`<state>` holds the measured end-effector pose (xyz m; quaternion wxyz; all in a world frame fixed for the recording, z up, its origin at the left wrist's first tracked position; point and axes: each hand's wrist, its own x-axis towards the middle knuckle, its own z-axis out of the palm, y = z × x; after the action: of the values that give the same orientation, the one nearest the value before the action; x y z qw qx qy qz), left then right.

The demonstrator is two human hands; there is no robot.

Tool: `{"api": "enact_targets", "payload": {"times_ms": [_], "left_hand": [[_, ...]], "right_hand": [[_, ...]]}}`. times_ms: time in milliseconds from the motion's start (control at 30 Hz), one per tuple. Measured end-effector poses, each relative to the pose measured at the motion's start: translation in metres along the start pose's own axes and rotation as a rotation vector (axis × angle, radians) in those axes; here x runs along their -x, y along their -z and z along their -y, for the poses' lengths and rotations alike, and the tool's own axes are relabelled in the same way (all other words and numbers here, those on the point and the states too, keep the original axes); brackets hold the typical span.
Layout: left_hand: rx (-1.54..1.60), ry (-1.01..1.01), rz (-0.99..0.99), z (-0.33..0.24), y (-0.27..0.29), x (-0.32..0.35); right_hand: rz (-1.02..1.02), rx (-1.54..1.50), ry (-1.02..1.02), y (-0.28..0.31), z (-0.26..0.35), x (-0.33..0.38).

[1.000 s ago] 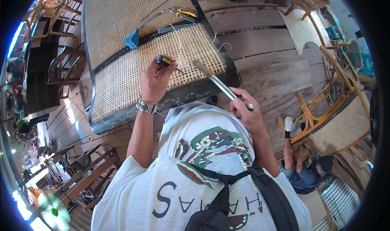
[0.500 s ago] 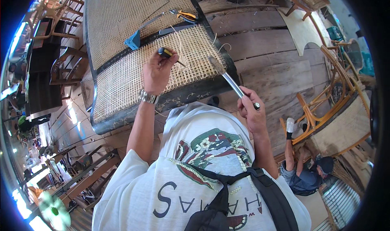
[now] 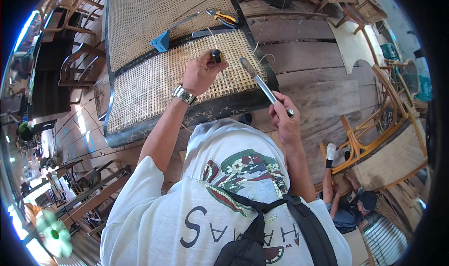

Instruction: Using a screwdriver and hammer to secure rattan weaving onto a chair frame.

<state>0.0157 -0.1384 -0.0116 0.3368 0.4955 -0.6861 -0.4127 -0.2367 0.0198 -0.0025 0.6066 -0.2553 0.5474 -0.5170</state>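
Observation:
My left hand [image 3: 202, 74] is closed around a screwdriver [image 3: 216, 56] with a black and yellow handle, its thin shaft pointing down at the woven cane panel [image 3: 140, 95]. My right hand [image 3: 284, 114] grips a hammer [image 3: 264, 87] low on its shiny metal shaft; the worn brown end points away from me, and a round end shows beside my fingers. The hammer is held above the panel's dark right-hand edge. Whether the screwdriver's tip touches the cane is hard to make out.
On the panel lie a blue-handled saw [image 3: 161, 41], orange and black pliers [image 3: 223, 19] and a flat dark blade-like tool [image 3: 213, 32]. Loose cane strands stick up. Rattan chair frames [image 3: 360, 139] stand at the right, near a crouching person [image 3: 348, 207]. Dark wooden furniture [image 3: 54, 74] stands left.
My left hand has moved right across the panel, and the screwdriver has turned more upright. My right hand and the hammer have shifted slightly, and the view has moved a little.

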Motion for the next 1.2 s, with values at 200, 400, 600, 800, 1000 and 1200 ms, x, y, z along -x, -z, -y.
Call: {"api": "enact_targets", "payload": {"times_ms": [200,400,600,800,1000,1200], "left_hand": [[0.083,-0.037,-0.071,0.002,0.009,0.004],[0.091,0.029,-0.01,-0.002,0.009,0.008],[0.075,0.027,0.042,-0.009,0.012,0.004],[0.094,0.002,-0.004,-0.008,0.013,0.004],[0.033,0.004,0.105,-0.011,0.009,0.004],[0.102,-0.048,0.059,-0.017,0.015,0.008]], "right_hand": [[0.055,0.094,-0.042,-0.008,0.004,0.004],[0.024,-0.039,-0.035,-0.006,0.008,0.009],[0.063,-0.001,-0.058,-0.011,0.004,0.007],[0.013,-0.164,-0.06,-0.002,0.01,0.018],[0.045,-0.098,-0.108,-0.001,0.005,0.021],[0.052,-0.236,-0.112,0.004,0.01,0.033]]}}
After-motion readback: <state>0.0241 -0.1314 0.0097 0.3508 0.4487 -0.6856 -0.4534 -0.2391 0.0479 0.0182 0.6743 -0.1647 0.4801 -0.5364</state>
